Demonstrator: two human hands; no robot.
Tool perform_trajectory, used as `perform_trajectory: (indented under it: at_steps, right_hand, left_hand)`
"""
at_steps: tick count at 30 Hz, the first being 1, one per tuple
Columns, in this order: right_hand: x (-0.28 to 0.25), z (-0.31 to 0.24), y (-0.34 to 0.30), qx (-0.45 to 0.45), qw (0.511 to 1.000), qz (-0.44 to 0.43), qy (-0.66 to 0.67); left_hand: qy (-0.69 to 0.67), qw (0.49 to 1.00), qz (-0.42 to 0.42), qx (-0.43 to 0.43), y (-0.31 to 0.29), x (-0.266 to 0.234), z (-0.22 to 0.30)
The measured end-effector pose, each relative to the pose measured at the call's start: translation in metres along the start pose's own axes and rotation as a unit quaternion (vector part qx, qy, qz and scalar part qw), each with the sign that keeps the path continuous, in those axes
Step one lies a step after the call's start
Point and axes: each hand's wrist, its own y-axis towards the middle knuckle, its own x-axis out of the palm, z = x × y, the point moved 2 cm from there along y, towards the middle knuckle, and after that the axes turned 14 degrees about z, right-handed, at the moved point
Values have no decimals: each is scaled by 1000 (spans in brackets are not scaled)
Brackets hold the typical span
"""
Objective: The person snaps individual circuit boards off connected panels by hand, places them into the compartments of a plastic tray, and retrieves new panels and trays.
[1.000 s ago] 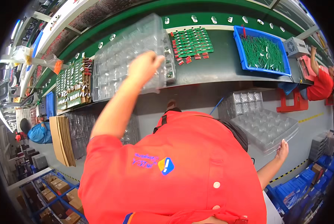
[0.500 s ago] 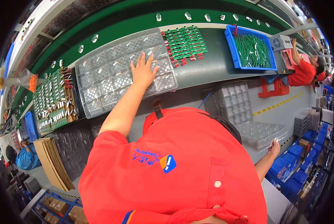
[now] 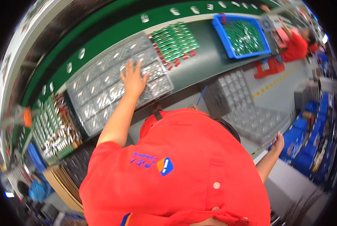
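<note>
The left grip (image 3: 133,82) rests palm down with fingers spread, holding nothing, on a clear plastic compartment tray (image 3: 106,83) that lies on the dark desk (image 3: 209,49) between two batches of green circuit boards, one at its right end (image 3: 174,42) and one near its left end (image 3: 52,130). The right grip (image 3: 276,144) is lowered beside the near edge of the clear moulded trays (image 3: 257,122) right of the body; I cannot tell whether its fingers pinch them. Farther right on the desk sits a blue bin (image 3: 222,35) of green pieces.
</note>
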Motion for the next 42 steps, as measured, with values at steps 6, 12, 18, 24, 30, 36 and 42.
perform_trajectory:
  at_steps: [6, 12, 18, 24, 30, 36, 42]
  right_hand:
    - [62, -43, -72, -73, 990, 11, -123]
    - [118, -40, -100, -74, 994, -81, -23]
    - [134, -8, -88, -63, 985, -133, 91]
    - [106, 0, -53, -39, 976, -181, 113]
    - [72, 12, -2, -37, 968, -191, 158]
    - [15, 8, 35, -54, 973, -158, 159]
    - [-117, 75, 104, -23, 989, -12, 143]
  left_hand:
    - [-368, 923, -27, 107, 27, -20, 126]
    - [-570, 723, -281, 272, 0, -53, 331]
    - [-557, 693, -450, 79, -27, -7, 455]
    - [-400, 767, -496, 75, -53, -1, 511]
    - [-454, 735, -499, 65, -71, 16, 564]
    - [-505, 706, -489, 81, -84, 17, 601]
    - [-574, 643, -506, -30, -46, 34, 600]
